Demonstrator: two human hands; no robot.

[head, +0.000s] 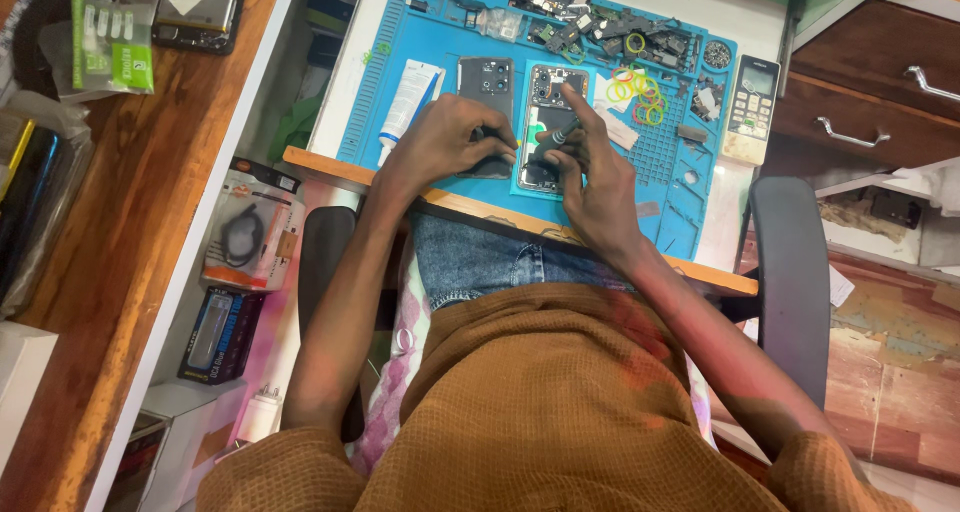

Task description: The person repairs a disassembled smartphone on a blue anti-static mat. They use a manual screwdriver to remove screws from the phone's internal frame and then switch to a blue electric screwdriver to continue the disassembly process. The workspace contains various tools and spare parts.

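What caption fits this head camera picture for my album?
Both hands, left hand and right hand, work on an opened phone on a blue mat.

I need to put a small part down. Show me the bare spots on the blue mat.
The blue mat is bare along its left strip, above the white tube and left of the dark back cover. The lower right corner, beside the right hand, holds only a few small bits. The top edge is crowded with loose parts, and coloured rubber bands fill the upper right.

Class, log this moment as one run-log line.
left hand: on back cover | right hand: screwdriver on open phone | surface: blue mat
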